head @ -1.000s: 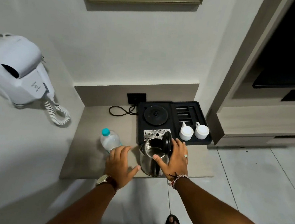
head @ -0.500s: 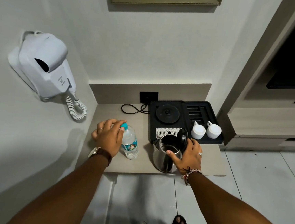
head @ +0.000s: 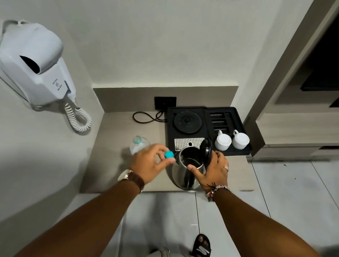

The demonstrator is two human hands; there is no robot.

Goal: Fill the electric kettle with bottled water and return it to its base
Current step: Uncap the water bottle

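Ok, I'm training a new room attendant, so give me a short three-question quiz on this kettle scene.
1. True or false: the water bottle is uncapped.
2. Which hand holds the teal bottle cap? A) left hand B) right hand
3. Fill in: the kettle with its lid open stands on the ____, not on its base.

Key: 1 true; 2 A; 3 counter.

On the left wall we see a white plastic wall-mounted hair dryer [head: 29, 65] with a coiled cord [head: 77, 118]. At the far right of the counter, two white ceramic cups [head: 231, 141] stand upside down, touching each other.
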